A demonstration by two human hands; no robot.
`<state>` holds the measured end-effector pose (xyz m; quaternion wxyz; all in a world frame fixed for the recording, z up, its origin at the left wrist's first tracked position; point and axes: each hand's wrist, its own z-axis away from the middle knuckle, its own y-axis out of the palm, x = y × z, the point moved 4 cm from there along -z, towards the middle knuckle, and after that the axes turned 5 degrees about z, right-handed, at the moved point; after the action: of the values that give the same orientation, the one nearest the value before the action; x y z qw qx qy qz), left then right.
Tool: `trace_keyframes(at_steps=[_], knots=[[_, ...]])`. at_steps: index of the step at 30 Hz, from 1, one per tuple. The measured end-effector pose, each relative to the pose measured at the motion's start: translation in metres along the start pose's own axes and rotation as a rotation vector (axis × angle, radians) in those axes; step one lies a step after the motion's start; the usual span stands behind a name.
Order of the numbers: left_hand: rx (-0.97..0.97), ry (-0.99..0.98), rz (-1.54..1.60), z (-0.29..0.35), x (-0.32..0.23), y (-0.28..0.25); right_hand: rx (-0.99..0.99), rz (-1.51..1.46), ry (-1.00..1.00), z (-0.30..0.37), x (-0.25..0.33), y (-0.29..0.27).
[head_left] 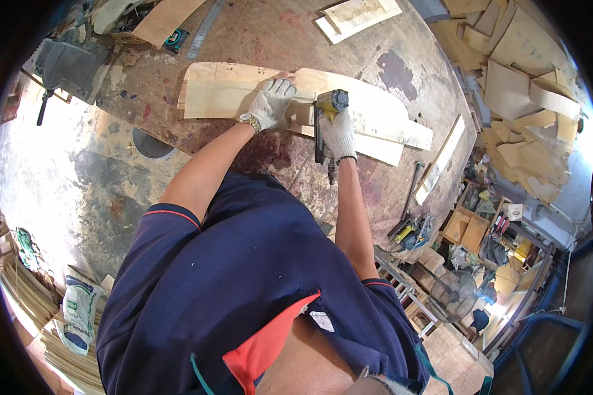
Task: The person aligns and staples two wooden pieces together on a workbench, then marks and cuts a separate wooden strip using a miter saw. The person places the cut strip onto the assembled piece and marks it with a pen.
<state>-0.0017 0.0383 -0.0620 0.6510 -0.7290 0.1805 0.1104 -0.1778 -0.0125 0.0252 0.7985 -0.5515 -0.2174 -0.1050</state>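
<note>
My left hand, in a white knit glove, lies with its fingers stretched out over pale, curved wooden boards on the worktable. The boards overlap in a long row, left to right. In its own white glove, my right hand is wrapped round the grip of a yellow and black nail gun. The gun stands over the boards just right of my left hand, with an air fitting at its lower end. Its nose is hidden from this view. A narrow pale strip juts out from the near side of the row.
A steel ruler and a tape measure lie at the far left. Loose wood pieces are at the far edge, and a narrow strip and a hammer to the right. Wood offcuts are heaped beyond the table.
</note>
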Motion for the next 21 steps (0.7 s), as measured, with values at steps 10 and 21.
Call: trace_keyframes(at_steps=[10, 21], knots=[[-0.094, 0.041, -0.076, -0.001, 0.002, 0.006, 0.039, 0.017, 0.084, 0.027, -0.008, 0.003], [-0.061, 0.084, -0.118, -0.002, 0.006, 0.024, 0.064, -0.014, 0.174, 0.044, -0.016, 0.006]])
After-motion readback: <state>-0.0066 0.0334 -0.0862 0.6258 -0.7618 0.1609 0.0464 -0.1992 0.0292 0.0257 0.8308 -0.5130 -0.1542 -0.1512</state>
